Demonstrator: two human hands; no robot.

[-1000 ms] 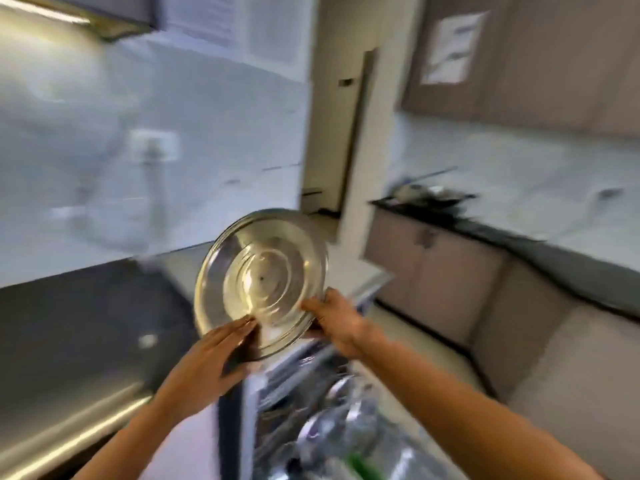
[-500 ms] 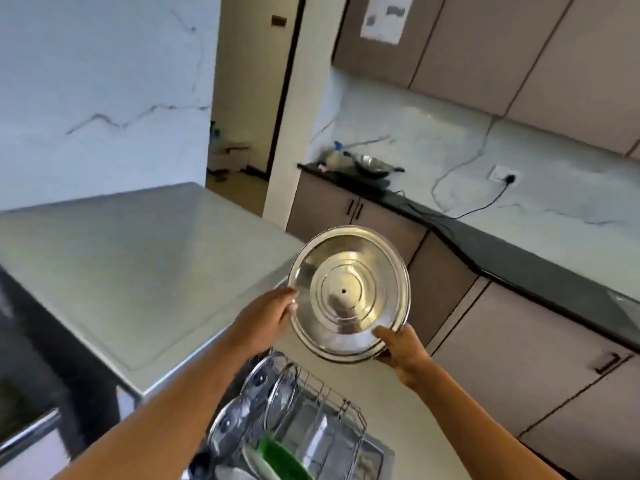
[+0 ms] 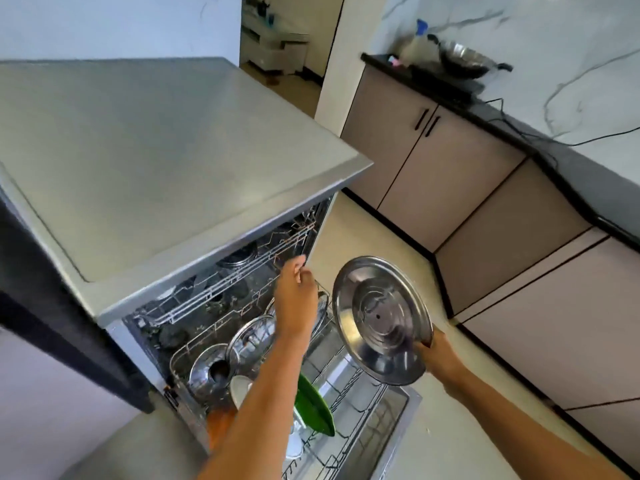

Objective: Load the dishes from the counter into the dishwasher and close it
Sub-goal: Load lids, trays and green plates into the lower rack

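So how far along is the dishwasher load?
Done: lower rack holds steel lids, a green plate, a white bowl. In hand: right hand grips a large steel lid; left hand is at the upper rack. Left: rack it, slide the rack in, shut the door.

left grip [image 3: 297, 301] extended forward, fingers loosely curled, right grip [image 3: 439, 355] pinching lid [image 3: 377, 317] rim

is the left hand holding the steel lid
No, only the right hand grips the steel lid; the left hand is near the upper rack.
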